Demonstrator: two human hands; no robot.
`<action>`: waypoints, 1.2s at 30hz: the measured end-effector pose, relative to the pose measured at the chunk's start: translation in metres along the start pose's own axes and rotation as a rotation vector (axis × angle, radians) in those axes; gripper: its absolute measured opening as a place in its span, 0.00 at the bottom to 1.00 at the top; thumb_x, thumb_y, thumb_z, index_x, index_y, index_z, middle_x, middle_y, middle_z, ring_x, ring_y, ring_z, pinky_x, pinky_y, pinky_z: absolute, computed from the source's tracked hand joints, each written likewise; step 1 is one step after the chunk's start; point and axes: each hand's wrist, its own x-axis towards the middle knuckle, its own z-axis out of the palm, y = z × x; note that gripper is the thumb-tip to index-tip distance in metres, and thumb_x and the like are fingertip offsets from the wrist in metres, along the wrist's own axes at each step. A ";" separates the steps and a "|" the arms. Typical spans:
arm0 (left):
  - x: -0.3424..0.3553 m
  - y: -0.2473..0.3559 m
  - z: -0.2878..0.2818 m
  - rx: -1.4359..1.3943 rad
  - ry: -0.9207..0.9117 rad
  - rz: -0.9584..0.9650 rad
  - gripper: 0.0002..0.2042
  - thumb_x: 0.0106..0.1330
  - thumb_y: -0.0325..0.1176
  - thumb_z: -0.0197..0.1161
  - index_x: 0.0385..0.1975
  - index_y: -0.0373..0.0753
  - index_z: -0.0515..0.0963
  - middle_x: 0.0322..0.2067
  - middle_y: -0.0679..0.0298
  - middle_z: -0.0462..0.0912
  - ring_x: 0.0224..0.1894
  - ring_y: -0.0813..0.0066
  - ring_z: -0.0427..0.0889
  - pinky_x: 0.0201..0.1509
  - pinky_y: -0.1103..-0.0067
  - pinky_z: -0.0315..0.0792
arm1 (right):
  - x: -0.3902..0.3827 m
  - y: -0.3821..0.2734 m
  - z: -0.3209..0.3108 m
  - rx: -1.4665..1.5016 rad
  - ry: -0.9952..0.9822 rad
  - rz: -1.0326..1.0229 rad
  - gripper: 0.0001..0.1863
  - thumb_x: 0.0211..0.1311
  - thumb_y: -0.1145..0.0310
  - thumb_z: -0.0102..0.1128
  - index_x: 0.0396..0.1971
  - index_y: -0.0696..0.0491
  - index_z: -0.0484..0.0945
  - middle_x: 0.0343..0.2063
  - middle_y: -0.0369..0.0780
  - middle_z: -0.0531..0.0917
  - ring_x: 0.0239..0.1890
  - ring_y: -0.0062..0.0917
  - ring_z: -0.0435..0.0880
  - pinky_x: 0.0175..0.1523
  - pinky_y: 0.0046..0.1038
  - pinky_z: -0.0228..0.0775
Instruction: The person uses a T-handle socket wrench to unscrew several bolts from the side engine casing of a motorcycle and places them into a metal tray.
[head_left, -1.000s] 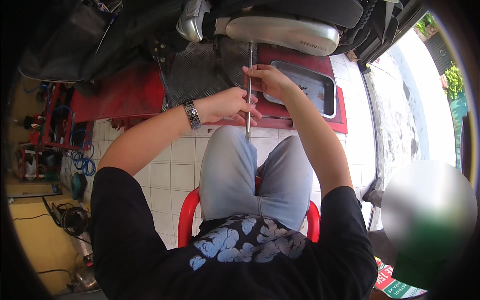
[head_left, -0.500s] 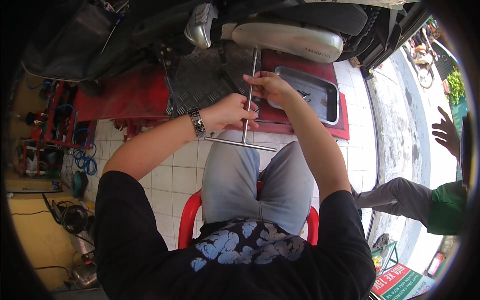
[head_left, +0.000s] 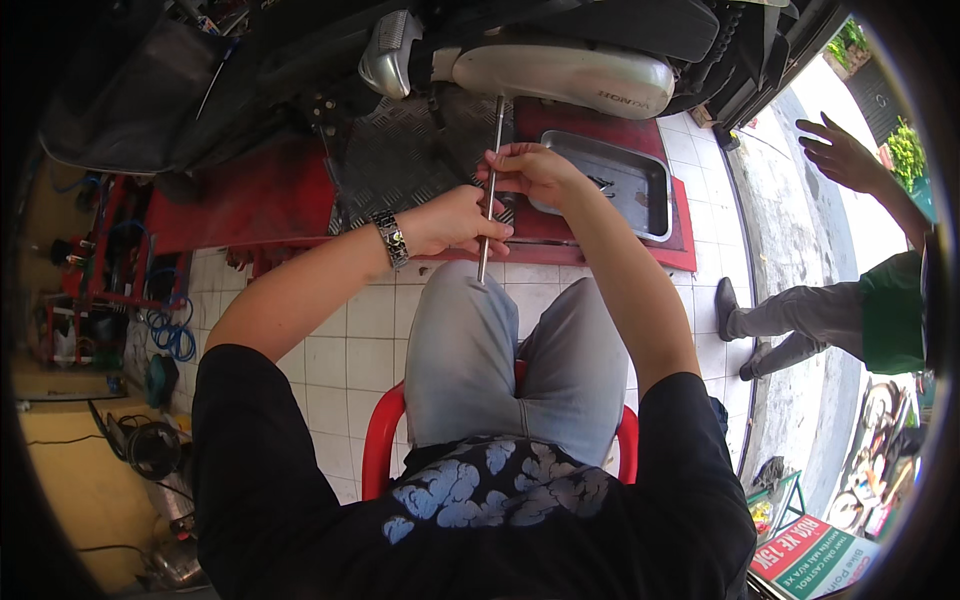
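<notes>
A long chrome T-handle wrench (head_left: 485,265) runs from the silver engine side case (head_left: 560,75) of a black motorbike (head_left: 180,80) down toward my knees. My right hand (head_left: 530,172) pinches its shaft below the case. My left hand (head_left: 465,222), with a metal watch at the wrist, grips the shaft lower, its fingers partly round it. The crossbar is not distinguishable now. Behind my hands are a black treadplate (head_left: 390,150) on a red lift (head_left: 240,190) and a grey metal tray (head_left: 645,200) holding small dark pieces.
I sit on a red chair (head_left: 382,430) over white tiles. At left are a red tool rack (head_left: 90,290), coiled blue hose (head_left: 170,330) and black cables (head_left: 150,445). At right, a co-worker (head_left: 890,310) in green and grey stands by the open doorway, near a sign (head_left: 805,555).
The wrench's crossbar, lying crosswise half a second ago, has turned out of clear view while both hands stay on the shaft. The co-worker's arm has risen and their legs have shifted.
</notes>
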 end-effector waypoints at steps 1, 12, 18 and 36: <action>0.000 0.000 0.002 -0.053 0.028 0.015 0.20 0.72 0.30 0.56 0.60 0.32 0.61 0.51 0.47 0.75 0.54 0.61 0.80 0.55 0.71 0.78 | 0.001 0.001 0.002 -0.025 0.038 -0.007 0.10 0.65 0.69 0.64 0.39 0.59 0.74 0.35 0.43 0.83 0.37 0.29 0.85 0.38 0.25 0.78; -0.003 0.011 0.001 -0.491 -0.170 0.121 0.18 0.73 0.33 0.54 0.58 0.35 0.62 0.53 0.51 0.76 0.55 0.62 0.79 0.60 0.67 0.75 | -0.026 -0.019 0.011 0.034 -0.184 -0.086 0.20 0.66 0.70 0.60 0.54 0.63 0.70 0.45 0.49 0.81 0.47 0.29 0.83 0.45 0.23 0.77; -0.004 0.019 0.003 -0.093 -0.087 -0.077 0.17 0.71 0.36 0.57 0.53 0.34 0.65 0.49 0.54 0.77 0.50 0.65 0.82 0.53 0.73 0.78 | -0.010 -0.006 -0.001 0.044 -0.044 -0.013 0.13 0.66 0.78 0.57 0.49 0.62 0.73 0.43 0.46 0.82 0.49 0.31 0.83 0.56 0.30 0.77; -0.002 0.005 0.004 -0.237 -0.075 0.080 0.14 0.77 0.38 0.45 0.54 0.37 0.62 0.53 0.48 0.79 0.41 0.71 0.84 0.38 0.84 0.72 | -0.016 -0.013 -0.005 -0.044 -0.055 -0.038 0.13 0.66 0.75 0.60 0.48 0.60 0.75 0.41 0.43 0.84 0.49 0.26 0.84 0.48 0.22 0.80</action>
